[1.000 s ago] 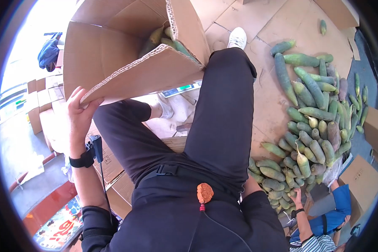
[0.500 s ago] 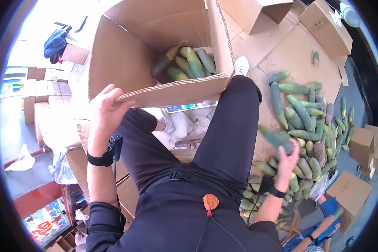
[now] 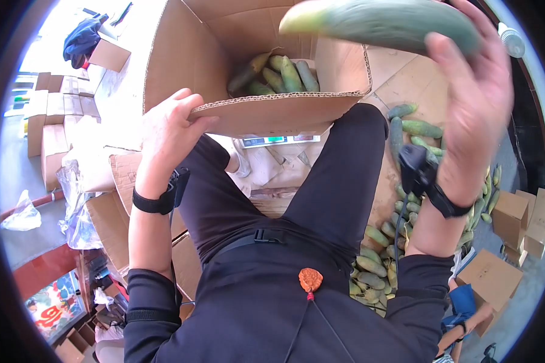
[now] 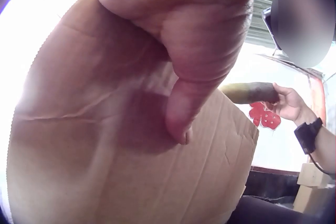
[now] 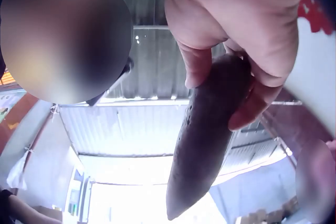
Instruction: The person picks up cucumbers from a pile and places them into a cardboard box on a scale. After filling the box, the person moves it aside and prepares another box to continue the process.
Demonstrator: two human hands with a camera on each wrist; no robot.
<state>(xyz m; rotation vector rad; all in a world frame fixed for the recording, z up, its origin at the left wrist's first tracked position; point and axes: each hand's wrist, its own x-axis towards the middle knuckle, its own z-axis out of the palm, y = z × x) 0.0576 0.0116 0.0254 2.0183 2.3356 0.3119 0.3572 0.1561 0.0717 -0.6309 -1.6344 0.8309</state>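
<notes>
A tall open cardboard box [image 3: 272, 115] stands between the person's knees, with several green radishes [image 3: 291, 77] lying at its bottom. The left hand [image 3: 171, 128] pinches the near flap's edge at its left corner; in the left wrist view the thumb [image 4: 184, 108] presses flat against the cardboard. Raised at the upper right, the right hand [image 3: 475, 109] grips a long green radish [image 3: 381, 23] by one end. Its paler tip points left, over the box's right side in the head view. The right wrist view shows thumb and fingers around the thick end of this radish [image 5: 207, 129].
A heap of green radishes [image 3: 369, 266] covers the floor on the right. A scale with a lit display [image 3: 277, 140] shows below the box. More cardboard boxes [image 3: 489, 278] stand right and left. Another person's arm [image 3: 475, 320] is at the lower right.
The right hand has come up from the heap with a green radish, rising toward the box. The left hand keeps hold of the flap; the box appears farther right in view.
</notes>
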